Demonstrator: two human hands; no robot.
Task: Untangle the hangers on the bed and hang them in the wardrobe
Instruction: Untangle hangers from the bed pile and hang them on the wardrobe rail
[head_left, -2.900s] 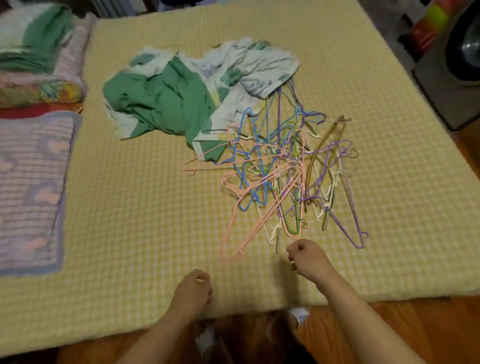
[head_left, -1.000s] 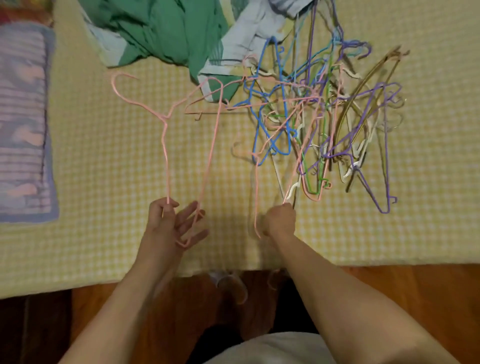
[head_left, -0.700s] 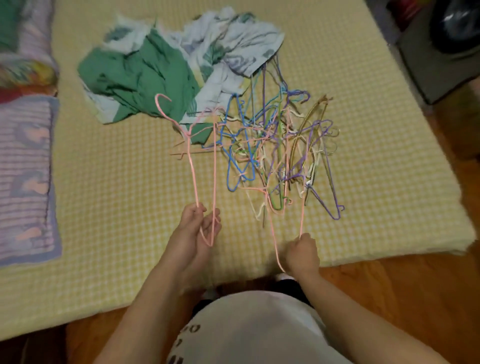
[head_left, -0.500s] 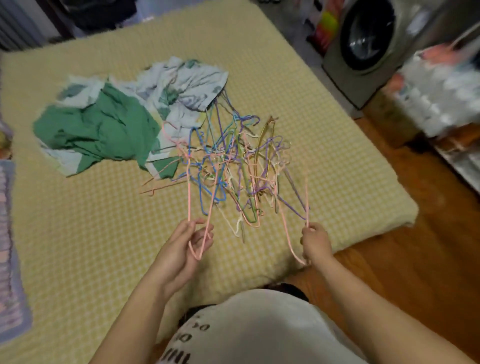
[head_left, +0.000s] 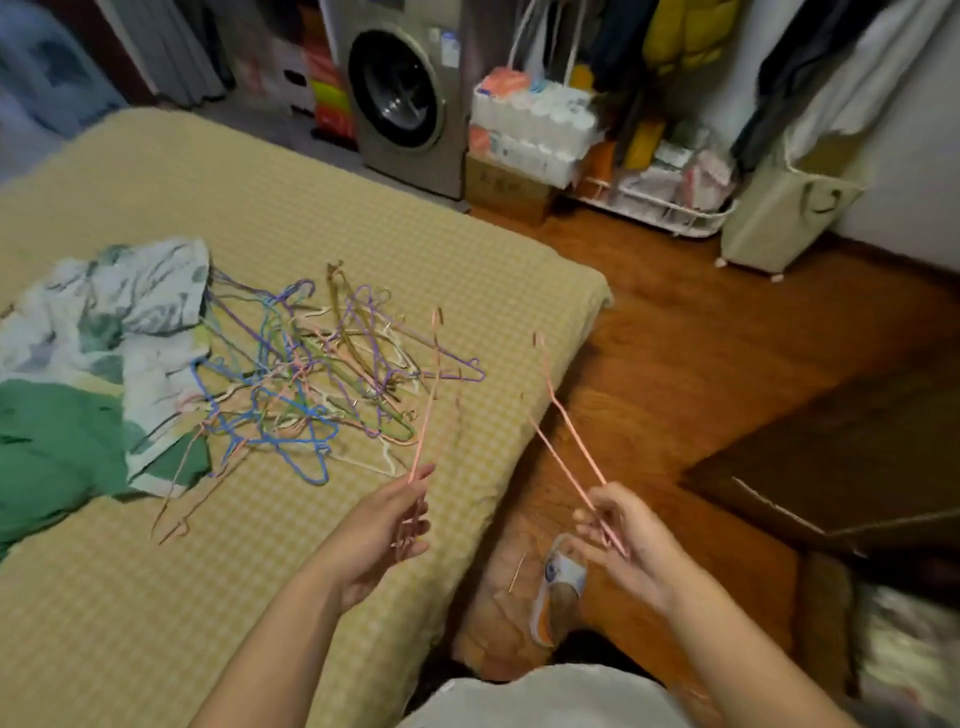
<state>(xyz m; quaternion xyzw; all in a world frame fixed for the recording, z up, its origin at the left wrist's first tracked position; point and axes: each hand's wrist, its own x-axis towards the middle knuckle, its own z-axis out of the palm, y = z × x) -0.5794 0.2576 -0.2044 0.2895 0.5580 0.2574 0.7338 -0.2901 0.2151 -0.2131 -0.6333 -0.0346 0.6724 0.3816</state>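
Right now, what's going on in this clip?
A person stands at the corner of a bed, sorting hangers. The left hand holds one pink wire hanger and the right hand pinches another pink hanger, both lifted clear of the tangled pile of hangers, which lies on the bed beside crumpled bedding.

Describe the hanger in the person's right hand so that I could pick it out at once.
Start at the yellow checked bed, go past its near right corner to where the right hand hangs over the orange-brown wooden floor. It pinches a thin pink wire hanger pointing up and away. Unlike the tangled pile of coloured hangers, it is clear of the bed.
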